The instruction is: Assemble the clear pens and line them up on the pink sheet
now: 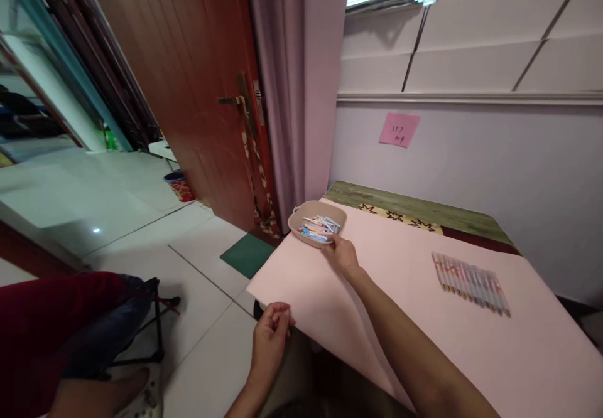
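Observation:
A beige oval basket (293, 220) stands at the left end of the table. Loose thin sticks (320, 226), white, blue and orange, lie inside it. My right hand (342, 253) is at the basket's near right rim, its fingers closed on the edge. My left hand (272, 330) is beside the table's near left edge with the fingers curled together; whatever is in them, if anything, is hidden. Farther right, a row of slim clear pens (471, 283) lies side by side on the pink table cover (405, 299).
An open brown door (202, 91) and a purple curtain (287, 91) stand behind the basket. A pink note (399, 130) is on the wall. At left, a seated person in red (61, 317) is close by. A green mat (247, 255) lies on the tiles.

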Demonstrator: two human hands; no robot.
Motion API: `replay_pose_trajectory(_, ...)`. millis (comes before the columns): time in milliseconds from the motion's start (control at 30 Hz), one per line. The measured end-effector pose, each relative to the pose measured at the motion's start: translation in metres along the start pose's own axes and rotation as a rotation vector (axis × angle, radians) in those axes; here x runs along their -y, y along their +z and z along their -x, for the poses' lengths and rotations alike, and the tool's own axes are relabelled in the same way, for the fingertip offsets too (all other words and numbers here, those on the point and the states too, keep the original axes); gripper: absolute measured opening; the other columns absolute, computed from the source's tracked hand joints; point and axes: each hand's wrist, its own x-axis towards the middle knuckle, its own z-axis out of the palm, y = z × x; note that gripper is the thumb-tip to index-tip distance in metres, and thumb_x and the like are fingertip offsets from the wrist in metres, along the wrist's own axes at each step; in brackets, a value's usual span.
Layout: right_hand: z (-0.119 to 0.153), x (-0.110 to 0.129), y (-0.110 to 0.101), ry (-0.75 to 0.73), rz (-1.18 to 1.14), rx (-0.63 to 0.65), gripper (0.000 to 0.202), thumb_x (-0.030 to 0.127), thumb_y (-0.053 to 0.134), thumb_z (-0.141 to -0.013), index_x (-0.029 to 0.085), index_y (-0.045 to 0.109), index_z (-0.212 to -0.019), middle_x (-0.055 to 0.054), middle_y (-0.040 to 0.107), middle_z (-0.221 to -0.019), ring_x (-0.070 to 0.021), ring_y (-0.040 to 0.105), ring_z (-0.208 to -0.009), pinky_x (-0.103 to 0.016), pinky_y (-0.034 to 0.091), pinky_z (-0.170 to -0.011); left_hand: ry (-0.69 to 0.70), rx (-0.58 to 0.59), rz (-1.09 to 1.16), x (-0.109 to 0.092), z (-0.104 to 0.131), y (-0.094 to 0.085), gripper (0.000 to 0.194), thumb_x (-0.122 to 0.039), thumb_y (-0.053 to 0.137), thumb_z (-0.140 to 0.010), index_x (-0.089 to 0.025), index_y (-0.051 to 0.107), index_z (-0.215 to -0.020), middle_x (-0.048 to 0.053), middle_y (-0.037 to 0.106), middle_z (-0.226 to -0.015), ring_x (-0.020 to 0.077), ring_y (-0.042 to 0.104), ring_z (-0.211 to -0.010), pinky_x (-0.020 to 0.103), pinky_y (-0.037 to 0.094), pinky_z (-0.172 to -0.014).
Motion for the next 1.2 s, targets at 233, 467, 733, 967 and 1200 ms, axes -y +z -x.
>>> replay_pose_trajectory(233,0.057,-0.030,-0.028,-0.096,-0.185,-0.109,0.016,0.034,0.061,-0.083,0.021,0.067,-0.091,-0.003,0.073,-0.080,-0.0183,0.066,-0.070,-0.024,0.046,-0.065,0.049,-0.076,0.001,-0.002,-0.007,-0.018,0.035,-0.046,0.067,-0.072,-0.017,0.059,-0.091,0.001,0.065,-0.065,0.0117,0.052,-0.052,0.024,0.042,-0.051)
replay_pose_trajectory(467,0.154,-0.059,-0.074,-0.159,-0.281,-0.110,0.016,0.036,0.058,-0.086,0.022,0.064,-0.089,-0.001,0.069,-0.077,-0.0158,0.063,-0.065,-0.023,0.047,-0.063,0.013,-0.091,0.106,-0.012,-0.020,-0.004,0.049,-0.044,0.074,-0.067,-0.018,0.054,-0.104,0.004,0.062,-0.091,0.0124,0.058,-0.061,0.027,0.051,-0.052)
replay_pose_trajectory(733,0.207,-0.065,-0.077,-0.224,-0.264,-0.036,0.011,0.026,0.051,-0.090,0.022,0.060,-0.094,-0.003,0.066,-0.086,-0.0149,0.063,-0.072,-0.024,0.051,-0.068,-0.041,-0.022,0.175,-0.035,-0.014,0.025,0.043,-0.052,0.065,-0.075,-0.017,0.063,-0.099,0.009,0.064,-0.105,0.0177,0.063,-0.082,0.033,0.055,-0.071)
replay_pose_trajectory(967,0.209,-0.065,-0.074,-0.203,-0.252,-0.016,0.011,0.024,0.051,-0.090,0.023,0.060,-0.097,-0.004,0.066,-0.090,-0.0158,0.064,-0.074,-0.025,0.052,-0.068,-0.106,0.042,0.105,-0.026,-0.016,0.033,0.050,-0.054,0.063,-0.075,-0.018,0.060,-0.110,0.011,0.064,-0.114,0.0195,0.064,-0.089,0.030,0.053,-0.074)
replay_pose_trajectory(1200,0.203,-0.060,-0.075,-0.204,-0.168,-0.010,0.013,0.024,0.051,-0.089,0.022,0.058,-0.099,-0.005,0.065,-0.089,-0.0166,0.064,-0.077,-0.025,0.052,-0.068,-0.099,0.116,0.047,-0.020,-0.021,0.035,0.043,-0.047,0.066,-0.075,-0.019,0.061,-0.107,0.008,0.068,-0.105,0.0204,0.063,-0.096,0.031,0.049,-0.082)
